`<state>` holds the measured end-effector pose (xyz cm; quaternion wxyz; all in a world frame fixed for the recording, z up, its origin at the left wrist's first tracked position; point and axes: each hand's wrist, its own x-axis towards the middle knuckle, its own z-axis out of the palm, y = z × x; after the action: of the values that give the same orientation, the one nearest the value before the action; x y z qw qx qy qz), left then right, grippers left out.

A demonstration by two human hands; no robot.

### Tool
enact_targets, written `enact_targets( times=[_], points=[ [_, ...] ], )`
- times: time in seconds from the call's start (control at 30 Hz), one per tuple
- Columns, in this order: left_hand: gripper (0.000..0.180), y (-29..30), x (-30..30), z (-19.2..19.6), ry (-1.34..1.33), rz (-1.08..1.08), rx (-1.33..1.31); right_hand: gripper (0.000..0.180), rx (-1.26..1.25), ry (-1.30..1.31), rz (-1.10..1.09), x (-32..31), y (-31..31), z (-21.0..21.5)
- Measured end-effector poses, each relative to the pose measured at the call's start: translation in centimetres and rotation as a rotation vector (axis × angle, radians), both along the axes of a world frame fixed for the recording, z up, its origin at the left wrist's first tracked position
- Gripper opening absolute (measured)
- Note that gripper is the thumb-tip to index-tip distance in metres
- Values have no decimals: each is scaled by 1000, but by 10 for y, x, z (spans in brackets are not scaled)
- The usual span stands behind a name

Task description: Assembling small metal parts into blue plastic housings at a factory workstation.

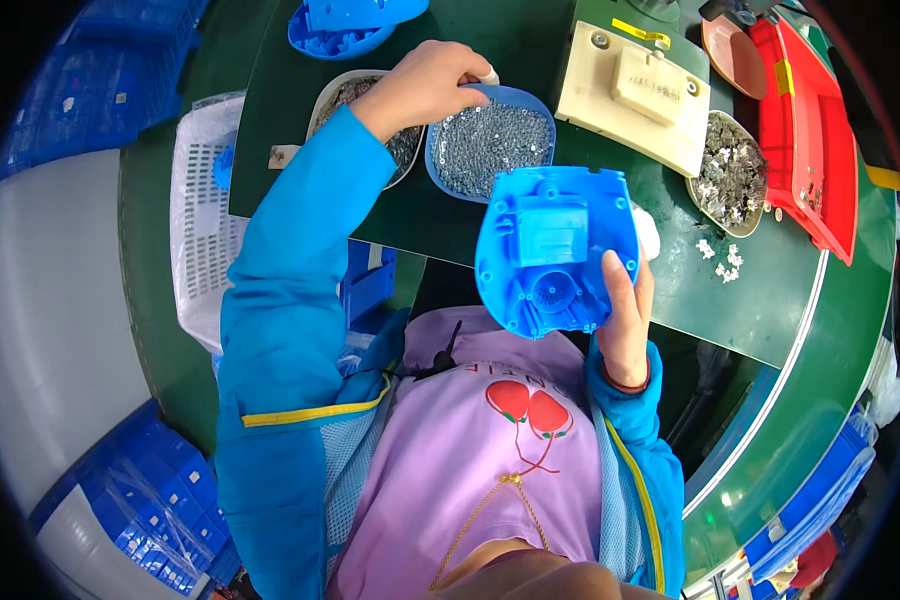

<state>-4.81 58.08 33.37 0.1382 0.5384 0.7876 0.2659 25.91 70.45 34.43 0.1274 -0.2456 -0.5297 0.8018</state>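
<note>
A blue moulded plastic housing (553, 235) is in my right hand (628, 310), its hollow side with screw posts and a round grille in view. The thumb lies along its right edge, and the fingers behind it are partly hidden; a white cover shows on one of them. My left hand (432, 85) is at the upper left rim of a blue tray (490, 196) of small metal parts (485, 145). Its thumb and white-capped finger are bent toward each other; anything between them is too small to make out.
Left of the blue tray sits a pale bowl (322, 105) of dark parts. A cream fixture block (630, 95), a bowl of white pieces (730, 175) and a red bin (805, 140) stand to the right. A white basket (205, 220) is beside the green table (410, 220).
</note>
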Motion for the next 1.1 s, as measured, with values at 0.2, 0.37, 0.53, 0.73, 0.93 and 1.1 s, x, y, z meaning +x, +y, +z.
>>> enact_targets(
  times=[0.2,0.37,0.53,0.73,0.93,1.1],
  points=[
    [24,17,6,-8,5,157,-86,45,29,-6,-31,4,3,-12],
    [24,22,-1,-8,13,108,-111,46,71,1,-63,2,4,-15],
    [20,23,0,-6,26,79,-157,48,89,-1,-78,2,3,-12],
    [15,10,18,-7,444,77,73,46,124,6,-91,7,-1,-14],
    [14,-1,95,64,-615,208,446,37,330,-14,-162,5,-1,-12],
    [18,3,129,52,-60,142,350,45,443,-8,-66,6,-6,-13]
  ],
)
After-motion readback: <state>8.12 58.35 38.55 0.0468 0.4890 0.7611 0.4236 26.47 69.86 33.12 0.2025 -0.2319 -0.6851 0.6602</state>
